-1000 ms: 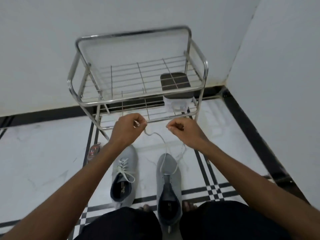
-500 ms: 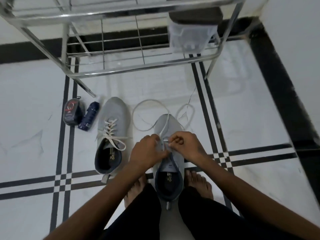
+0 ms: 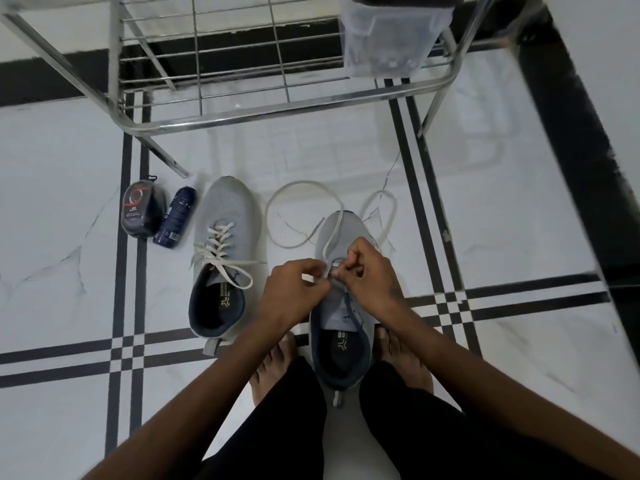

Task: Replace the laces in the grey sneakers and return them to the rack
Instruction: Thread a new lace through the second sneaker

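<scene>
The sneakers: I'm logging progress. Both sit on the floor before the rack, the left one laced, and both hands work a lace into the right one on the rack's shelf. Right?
Not quite. The head view shows the right sneaker on the floor, between the person's feet, not on the rack. The left sneaker is laced; both hands pinch the lace.

Bare floor right of sneakers; rack (low rail) blocks ahead

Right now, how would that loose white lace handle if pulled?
Likely floppy: the white lace lies in slack loops on the floor. Probably light, trailing freely. May snag where the left hand and right hand pinch it at the sneaker.
</scene>
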`<state>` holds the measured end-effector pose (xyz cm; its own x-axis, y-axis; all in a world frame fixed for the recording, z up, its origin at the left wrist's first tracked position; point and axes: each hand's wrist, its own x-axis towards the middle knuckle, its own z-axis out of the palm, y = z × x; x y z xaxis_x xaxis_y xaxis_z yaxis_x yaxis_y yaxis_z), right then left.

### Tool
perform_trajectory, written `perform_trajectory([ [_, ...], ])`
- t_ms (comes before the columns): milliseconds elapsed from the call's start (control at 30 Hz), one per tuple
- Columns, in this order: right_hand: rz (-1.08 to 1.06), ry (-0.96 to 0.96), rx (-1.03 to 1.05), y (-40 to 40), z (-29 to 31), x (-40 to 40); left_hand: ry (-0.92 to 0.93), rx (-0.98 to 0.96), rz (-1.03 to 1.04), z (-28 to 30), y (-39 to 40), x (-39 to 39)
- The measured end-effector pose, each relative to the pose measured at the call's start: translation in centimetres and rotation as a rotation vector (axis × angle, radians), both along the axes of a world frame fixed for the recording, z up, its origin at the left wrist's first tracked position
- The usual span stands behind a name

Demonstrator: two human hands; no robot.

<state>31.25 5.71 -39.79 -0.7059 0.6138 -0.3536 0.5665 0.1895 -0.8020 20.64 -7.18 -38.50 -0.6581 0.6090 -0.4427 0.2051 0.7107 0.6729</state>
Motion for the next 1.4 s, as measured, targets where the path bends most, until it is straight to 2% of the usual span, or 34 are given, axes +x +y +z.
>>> perform_trajectory([
  [167, -0.042, 0.001, 0.026, -0.7, 0.0, -0.5, 0.017, 0.038, -0.042, -0.3, 0.1, 0.2],
  [333, -0.143, 0.041, -0.024, -1.0, -0.6, -0.5, -0.072, 0.149, 0.022, -1.3, -0.6, -0.2],
  [533, 0.023, 0.048, -0.028, -0.7, -0.3, 0.3, -0.002, 0.139, 0.081, -1.8, 0.7, -0.4],
  [600, 0.097, 0.047, 0.125, -0.7, 0.2, 0.6, 0.033, 0.123, 0.072, -1.8, 1.1, -0.4],
  [667, 0.148, 0.017, 0.479, -1.2, 0.5, 1.0, 0.016, 0.158, 0.112, -1.8, 1.1, -0.5],
  [700, 0.126, -0.006, 0.558, -1.3, 0.6, 1.3, -0.024, 0.191, 0.142, -1.8, 1.0, -0.6],
  [733, 0.091, -0.037, 0.538, -1.3, 0.7, 1.5, -0.071, 0.221, 0.171, -1.7, 0.9, -0.5],
  [867, 0.008, -0.169, 0.237, -1.3, 0.0, 1.7, -0.183, 0.346, 0.396, -0.3, 0.9, -0.1],
  [1000, -0.003, -0.216, 0.171, -1.4, -0.5, 1.2, -0.325, 0.562, 0.81, 3.1, 1.3, -2.3],
  [1067, -0.012, -0.225, 0.17, -1.1, -0.6, 1.2, -0.333, 0.685, 0.955, 5.3, 0.9, -5.0],
  [1167, -0.035, -0.213, 0.137, -0.7, -0.5, 1.4, -0.113, 0.819, 1.083, 9.2, -1.4, -9.9],
  [1233, -0.047, -0.203, 0.1, -0.4, -0.5, 1.3, 0.147, 0.773, 1.057, 10.7, -3.6, -12.3],
  [1300, -0.046, -0.187, 0.089, -0.4, -0.4, 1.3, 0.398, 0.465, 0.849, 10.7, -4.9, -13.1],
  [1367, -0.049, -0.168, 0.094, -0.5, -0.5, 1.3, 0.58, 0.097, 0.449, 9.2, -4.8, -11.7],
  [1400, -0.05, -0.161, 0.097, -0.6, -0.5, 1.3, 0.659, 0.007, 0.212, 8.2, -4.2, -10.1],
])
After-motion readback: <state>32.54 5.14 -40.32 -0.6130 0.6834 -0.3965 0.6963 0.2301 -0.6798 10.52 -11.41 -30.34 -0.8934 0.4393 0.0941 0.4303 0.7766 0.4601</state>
